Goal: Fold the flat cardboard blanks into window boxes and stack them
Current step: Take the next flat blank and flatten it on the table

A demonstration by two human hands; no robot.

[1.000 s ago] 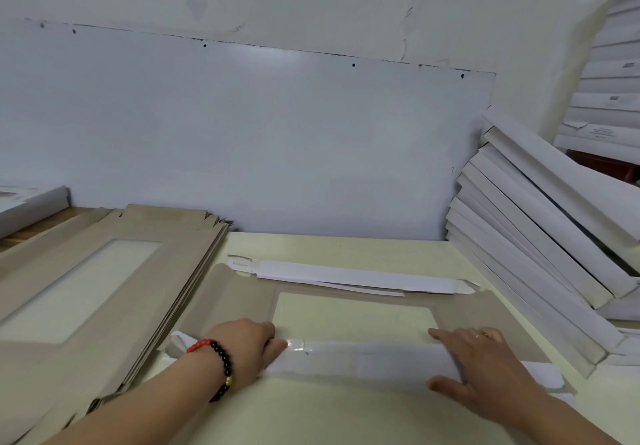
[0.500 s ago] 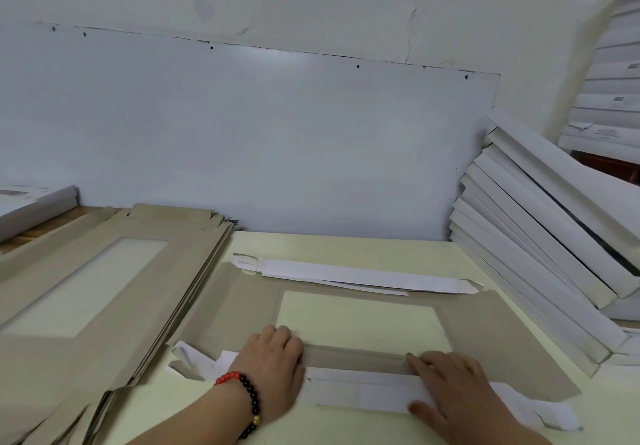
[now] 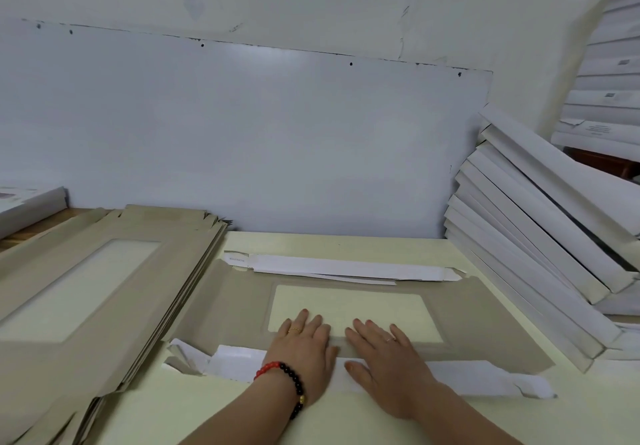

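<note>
Head view: left hand [image 3: 304, 347] and right hand [image 3: 388, 358], both flat and unclenched, side by side atop the cardboard blank [image 3: 485, 323].

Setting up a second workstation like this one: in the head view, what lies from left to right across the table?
Pile of flat grey-brown cardboard blanks → left hand → right hand, both flat on the grey blank being folded → leaning stack of folded white boxes.

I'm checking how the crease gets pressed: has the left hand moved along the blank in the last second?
Yes. The left hand slid right, from the blank's left end to below its window, beside the right hand.
</note>
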